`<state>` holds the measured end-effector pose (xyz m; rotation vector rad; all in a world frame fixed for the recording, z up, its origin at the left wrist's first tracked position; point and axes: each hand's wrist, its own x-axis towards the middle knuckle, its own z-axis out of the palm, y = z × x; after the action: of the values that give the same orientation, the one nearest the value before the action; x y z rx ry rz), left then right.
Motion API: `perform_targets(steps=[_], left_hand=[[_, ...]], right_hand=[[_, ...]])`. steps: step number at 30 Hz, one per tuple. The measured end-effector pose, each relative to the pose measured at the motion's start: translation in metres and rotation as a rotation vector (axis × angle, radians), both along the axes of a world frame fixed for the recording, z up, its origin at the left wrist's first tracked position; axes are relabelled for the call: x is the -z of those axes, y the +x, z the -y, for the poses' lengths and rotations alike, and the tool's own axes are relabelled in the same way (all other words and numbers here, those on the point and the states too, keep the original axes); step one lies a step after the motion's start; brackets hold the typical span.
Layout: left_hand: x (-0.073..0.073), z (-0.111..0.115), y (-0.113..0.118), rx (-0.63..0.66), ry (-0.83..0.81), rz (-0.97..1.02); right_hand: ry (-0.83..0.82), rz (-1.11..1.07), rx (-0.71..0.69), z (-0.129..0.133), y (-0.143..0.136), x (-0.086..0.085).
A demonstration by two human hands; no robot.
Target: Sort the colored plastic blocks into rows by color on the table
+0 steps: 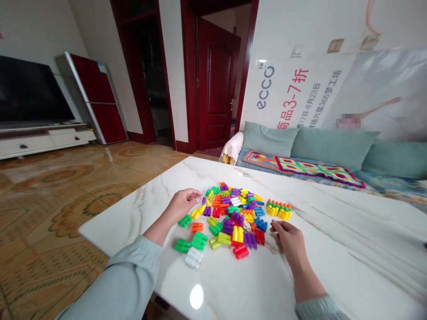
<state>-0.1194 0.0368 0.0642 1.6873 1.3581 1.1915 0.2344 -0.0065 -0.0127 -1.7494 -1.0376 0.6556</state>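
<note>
A heap of plastic building blocks (pixel 228 225), made of joined bullet-shaped tubes in many colours, lies on a white marble-patterned table (pixel 333 249). My left hand (pixel 185 201) hovers at the heap's left edge, fingers loosely curved and nothing seen in them. Close to it are yellow blocks (pixel 198 212) and a green block (pixel 184 221). On the right side my right hand (pixel 289 238) is held low over the table, its fingers loosely bent and apparently bare. Its fingertips are near a blue block (pixel 261 224). Behind that hand stands a joined group of orange, green and yellow blocks (pixel 279 210).
Nearer to me lie a white block (pixel 194 258), green blocks (pixel 199 240) and a red block (pixel 241 251). Past the table's far edge is a sofa with teal cushions (pixel 333 144). A red door (pixel 218 84), a fridge (pixel 96 89) and a television (pixel 31 91) are farther off.
</note>
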Motion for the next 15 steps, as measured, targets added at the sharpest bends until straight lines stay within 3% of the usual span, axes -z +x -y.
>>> perform_targets(steps=[5,9,15], left_hand=[[0.022,-0.004,0.005,0.032,-0.005,-0.325],[0.036,-0.004,0.001,-0.004,0.051,-0.6],[0.054,-0.006,0.006,0.089,0.027,-0.664]], right_hand=[[0.027,0.265,0.014,0.013,-0.018,0.004],[0.041,0.316,-0.005,0.018,-0.02,0.005],[0.007,0.324,-0.03,0.018,-0.018,0.004]])
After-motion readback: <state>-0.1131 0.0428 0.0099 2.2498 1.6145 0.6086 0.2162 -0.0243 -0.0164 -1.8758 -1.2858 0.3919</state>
